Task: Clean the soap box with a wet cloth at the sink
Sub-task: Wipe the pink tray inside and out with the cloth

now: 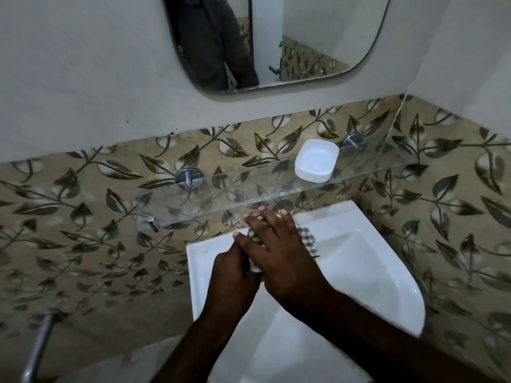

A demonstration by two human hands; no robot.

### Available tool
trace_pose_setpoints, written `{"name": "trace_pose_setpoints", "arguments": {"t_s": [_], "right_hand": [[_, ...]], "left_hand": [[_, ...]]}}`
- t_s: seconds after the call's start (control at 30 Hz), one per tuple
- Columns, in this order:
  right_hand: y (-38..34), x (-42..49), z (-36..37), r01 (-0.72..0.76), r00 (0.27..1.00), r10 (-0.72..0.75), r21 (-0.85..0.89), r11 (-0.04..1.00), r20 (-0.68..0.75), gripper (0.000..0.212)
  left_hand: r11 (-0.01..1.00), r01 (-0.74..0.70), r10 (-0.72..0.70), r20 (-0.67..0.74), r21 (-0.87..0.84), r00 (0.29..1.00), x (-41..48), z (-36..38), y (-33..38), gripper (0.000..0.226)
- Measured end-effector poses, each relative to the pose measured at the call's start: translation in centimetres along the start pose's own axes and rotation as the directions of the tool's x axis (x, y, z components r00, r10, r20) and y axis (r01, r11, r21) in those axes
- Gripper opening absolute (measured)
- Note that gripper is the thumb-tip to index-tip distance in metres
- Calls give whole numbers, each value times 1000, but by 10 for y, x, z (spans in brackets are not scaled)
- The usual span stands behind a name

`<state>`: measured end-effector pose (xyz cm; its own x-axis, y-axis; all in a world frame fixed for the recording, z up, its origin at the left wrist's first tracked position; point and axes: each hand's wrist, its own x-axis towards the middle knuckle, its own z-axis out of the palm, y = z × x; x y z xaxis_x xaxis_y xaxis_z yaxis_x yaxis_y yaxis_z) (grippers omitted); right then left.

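A white soap box (pixel 316 160) lies open side up on the glass shelf (pixel 249 189) above the sink (pixel 359 261). Over the sink's back edge both my hands meet on a grey-and-white checked cloth (pixel 308 239). My left hand (pixel 231 277) curls round the cloth's near end. My right hand (pixel 279 250) lies on top of the cloth with fingers straight and spread, pressing it. Most of the cloth is hidden under my hands, and I cannot tell what is beneath it.
The shelf hangs on chrome brackets (pixel 189 176) fixed to the leaf-patterned tiles. A mirror (pixel 276 42) is on the wall above. A metal pipe (pixel 38 349) runs at the lower left. The right corner wall stands close to the sink.
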<state>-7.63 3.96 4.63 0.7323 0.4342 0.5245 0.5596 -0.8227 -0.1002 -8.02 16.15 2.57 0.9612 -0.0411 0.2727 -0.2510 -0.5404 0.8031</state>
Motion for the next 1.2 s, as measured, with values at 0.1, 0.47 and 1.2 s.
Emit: {"name": "trace_pose_setpoints", "arguments": {"t_s": [0.1,0.47,1.2], "right_hand": [[-3,-5,0,106,993,-103,-66,992,51,50],[10,8,7,-552,828,482,569,609,286,62],[9,-23,-10,-510,808,589,542,668,34,29]], "left_hand": [[999,-42,43,-37,24,998,0,-2,0,24],[849,247,-356,-160,-468,921,-9,8,-11,16],[689,327,-538,-154,-647,829,-16,19,-19,24]]}}
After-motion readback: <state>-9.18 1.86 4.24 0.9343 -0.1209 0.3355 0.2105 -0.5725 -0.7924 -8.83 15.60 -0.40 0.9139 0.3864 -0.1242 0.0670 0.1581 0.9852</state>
